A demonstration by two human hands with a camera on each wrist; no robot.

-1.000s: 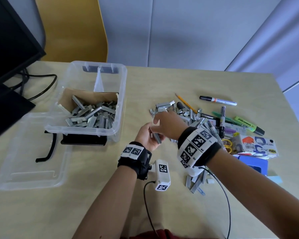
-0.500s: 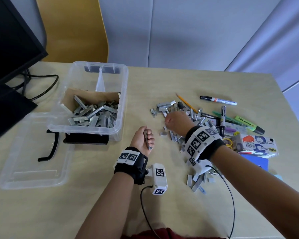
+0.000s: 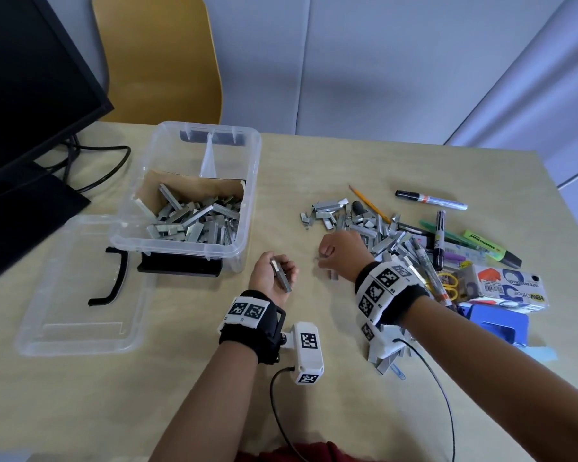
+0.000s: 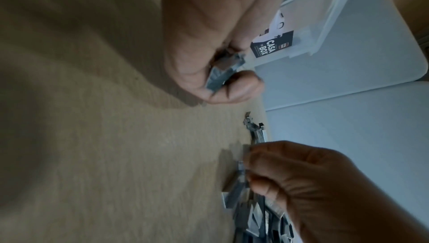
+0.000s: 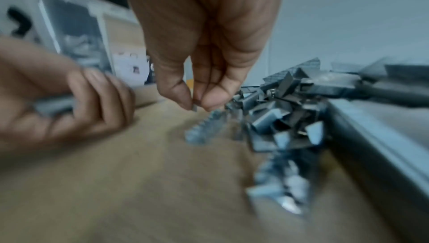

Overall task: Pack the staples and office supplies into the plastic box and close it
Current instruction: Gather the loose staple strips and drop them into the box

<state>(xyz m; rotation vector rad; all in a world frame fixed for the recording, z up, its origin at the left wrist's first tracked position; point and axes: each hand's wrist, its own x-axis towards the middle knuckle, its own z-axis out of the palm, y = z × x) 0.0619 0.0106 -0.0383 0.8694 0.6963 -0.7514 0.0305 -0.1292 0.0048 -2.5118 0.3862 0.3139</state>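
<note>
The left hand [image 3: 270, 274] lies on its side on the pale wooden surface [image 3: 181, 388], just near of the clear plastic storage box [image 3: 251, 181], its fingers [image 3: 289, 270] curled round a short grey strip of staples [image 3: 281, 280]. The right hand [image 3: 341, 250] hovers just right of it, at the near-left edge of the loose heap of grey metal staple strips [image 3: 377, 228]; in the right wrist view its thumb and forefinger tips [image 5: 183, 98] are drawn narrow, pinching a small sliver of staples [image 5: 194, 107] just above the surface. The box stands open at the far left, a brown cardboard liner [image 3: 194, 188] inside it holding a pile of staple strips [image 3: 197, 221]. Its clear lid [image 3: 77, 295] lies flat to the near left, partly under the box, with a black curved handle piece [image 3: 114, 281] on it. Right of the heap lie a yellow pencil [image 3: 369, 203], a black-capped marker [image 3: 431, 200], a second black marker [image 3: 439, 241], a green highlighter [image 3: 491, 251], yellow-handled scissors [image 3: 447, 281], a white tape dispenser carton [image 3: 511, 288] and a blue plastic holder [image 3: 494, 325]. A black monitor [image 3: 24, 88] stands at the far left, with a yellow chair [image 3: 161, 55] beyond the surface.
</note>
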